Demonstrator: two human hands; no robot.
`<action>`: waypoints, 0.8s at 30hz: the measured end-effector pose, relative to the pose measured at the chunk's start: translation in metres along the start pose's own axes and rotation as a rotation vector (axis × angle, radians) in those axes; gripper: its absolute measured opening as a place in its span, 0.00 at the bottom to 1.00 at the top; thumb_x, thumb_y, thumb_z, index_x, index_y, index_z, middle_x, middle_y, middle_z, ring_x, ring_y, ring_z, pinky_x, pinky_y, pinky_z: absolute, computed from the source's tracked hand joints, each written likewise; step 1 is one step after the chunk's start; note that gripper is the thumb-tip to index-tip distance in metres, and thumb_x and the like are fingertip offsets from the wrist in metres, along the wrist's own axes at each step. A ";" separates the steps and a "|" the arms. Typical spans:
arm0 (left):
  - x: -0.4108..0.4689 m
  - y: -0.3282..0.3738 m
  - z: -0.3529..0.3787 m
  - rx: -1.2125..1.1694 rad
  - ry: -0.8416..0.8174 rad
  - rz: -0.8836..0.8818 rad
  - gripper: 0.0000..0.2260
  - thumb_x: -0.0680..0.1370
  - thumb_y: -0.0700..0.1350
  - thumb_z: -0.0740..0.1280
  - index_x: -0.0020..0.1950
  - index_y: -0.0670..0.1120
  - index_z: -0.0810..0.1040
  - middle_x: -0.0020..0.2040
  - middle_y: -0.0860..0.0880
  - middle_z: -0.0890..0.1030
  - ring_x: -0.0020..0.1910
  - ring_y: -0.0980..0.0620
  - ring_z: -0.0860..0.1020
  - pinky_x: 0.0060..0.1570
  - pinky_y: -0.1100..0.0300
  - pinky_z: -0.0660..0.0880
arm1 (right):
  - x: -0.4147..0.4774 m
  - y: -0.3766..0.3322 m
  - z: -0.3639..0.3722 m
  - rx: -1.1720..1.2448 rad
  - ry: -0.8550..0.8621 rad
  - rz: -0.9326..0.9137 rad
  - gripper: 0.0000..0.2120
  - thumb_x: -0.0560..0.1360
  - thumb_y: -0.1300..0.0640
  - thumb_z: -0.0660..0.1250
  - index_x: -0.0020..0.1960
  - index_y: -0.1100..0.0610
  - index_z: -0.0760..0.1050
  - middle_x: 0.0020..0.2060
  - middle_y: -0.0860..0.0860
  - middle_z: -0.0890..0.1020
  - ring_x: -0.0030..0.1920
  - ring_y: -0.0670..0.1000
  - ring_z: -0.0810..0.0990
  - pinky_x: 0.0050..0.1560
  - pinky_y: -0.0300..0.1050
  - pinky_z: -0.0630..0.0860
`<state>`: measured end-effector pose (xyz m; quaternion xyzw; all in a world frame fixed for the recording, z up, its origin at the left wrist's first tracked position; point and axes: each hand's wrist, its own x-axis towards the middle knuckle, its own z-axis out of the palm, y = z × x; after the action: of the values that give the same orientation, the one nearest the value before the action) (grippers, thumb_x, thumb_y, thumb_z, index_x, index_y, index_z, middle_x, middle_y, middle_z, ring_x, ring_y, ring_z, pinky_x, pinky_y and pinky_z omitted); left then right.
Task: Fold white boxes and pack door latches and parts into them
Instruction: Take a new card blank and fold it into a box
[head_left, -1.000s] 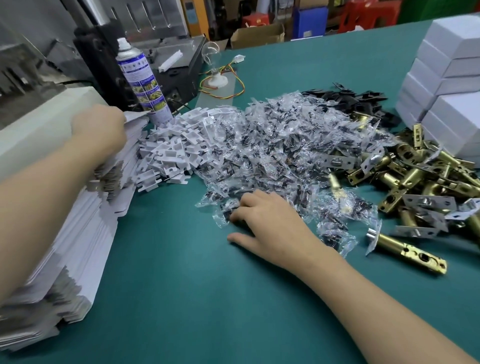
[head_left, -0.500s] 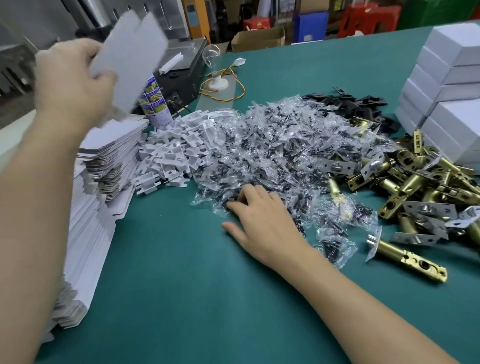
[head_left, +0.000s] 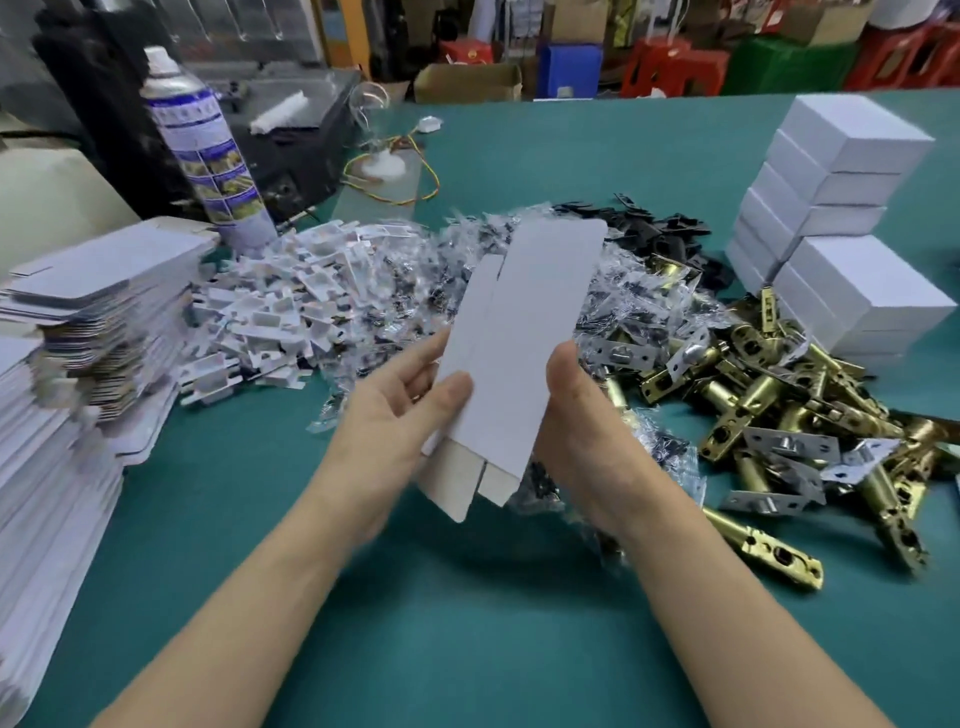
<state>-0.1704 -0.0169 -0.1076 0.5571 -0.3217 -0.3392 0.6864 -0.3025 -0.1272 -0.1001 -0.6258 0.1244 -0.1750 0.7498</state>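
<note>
You are getting bare green table (head_left: 467, 623) along the near side, between your forearms and out to the near right. On the left, leaning stacks of flat white cardboard box blanks (head_left: 78, 322) are walling that side off. Across the middle, a pile of small white plastic pieces (head_left: 270, 312), a heap of clear plastic bags holding dark parts (head_left: 405, 291) and a tangle of brass-coloured metal door latches (head_left: 779, 395) are lying edge to edge. Your left hand (head_left: 395, 410) and right hand (head_left: 576, 415) are holding one long flat white blank (head_left: 519, 338) above the bags' near edge. Stacked white closed boxes (head_left: 831, 197) are blocking the far right, a tall blue-and-white spray can (head_left: 208, 150) the far left.
</note>
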 end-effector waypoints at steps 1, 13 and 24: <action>-0.003 -0.004 0.002 0.017 -0.013 0.000 0.21 0.76 0.45 0.69 0.69 0.51 0.76 0.62 0.53 0.86 0.62 0.57 0.83 0.59 0.64 0.79 | -0.001 0.000 0.000 0.026 -0.021 0.012 0.61 0.60 0.22 0.72 0.79 0.59 0.62 0.72 0.59 0.75 0.72 0.61 0.75 0.75 0.66 0.66; -0.013 -0.009 0.002 0.150 -0.110 0.043 0.25 0.74 0.55 0.74 0.71 0.56 0.76 0.64 0.55 0.84 0.63 0.53 0.83 0.58 0.61 0.80 | -0.005 0.004 -0.001 0.060 -0.028 0.027 0.57 0.56 0.25 0.77 0.73 0.59 0.70 0.67 0.64 0.79 0.68 0.65 0.78 0.70 0.70 0.71; -0.015 -0.005 0.002 0.191 -0.149 -0.022 0.29 0.74 0.56 0.73 0.74 0.52 0.76 0.64 0.53 0.84 0.63 0.51 0.83 0.63 0.49 0.80 | -0.006 -0.002 0.000 0.080 -0.026 0.033 0.55 0.59 0.26 0.77 0.76 0.56 0.68 0.66 0.58 0.80 0.68 0.63 0.79 0.67 0.66 0.75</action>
<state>-0.1813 -0.0060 -0.1128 0.5967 -0.3963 -0.3549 0.6008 -0.3081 -0.1246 -0.0986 -0.5953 0.1179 -0.1592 0.7787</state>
